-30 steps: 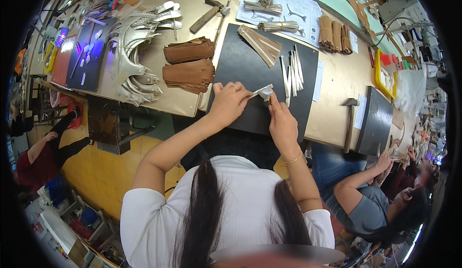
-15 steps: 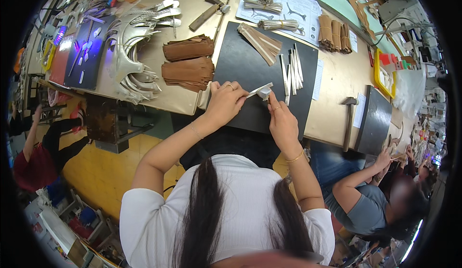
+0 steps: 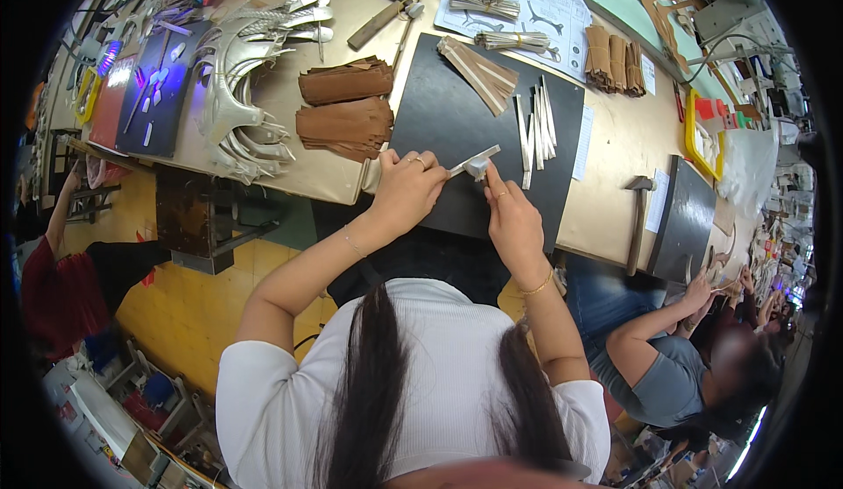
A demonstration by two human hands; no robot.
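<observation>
Pale strip [image 3: 486, 154] is located above the near half of the black board [image 3: 443, 120], slanting from near left to far right. My left hand [image 3: 409, 186] pinches its near-left end; its far-right end is free. My right hand [image 3: 515, 215] pinches a small pale block [image 3: 476, 169] just beside the strip; whether the two touch I cannot tell, nor how the right thumb sits. I judge the strip light, thin and fairly flexible, possibly slick-faced and prone to creasing; it is best held by one end, flat between thumb and finger. Loose white strips [image 3: 537, 129] lie farther right on the board. No marking is discernible on the strip or block. Across the surface [image 3: 606, 199], the far printed sheet [image 3: 562, 15] bears drawings; its lettering is too small to read.
</observation>
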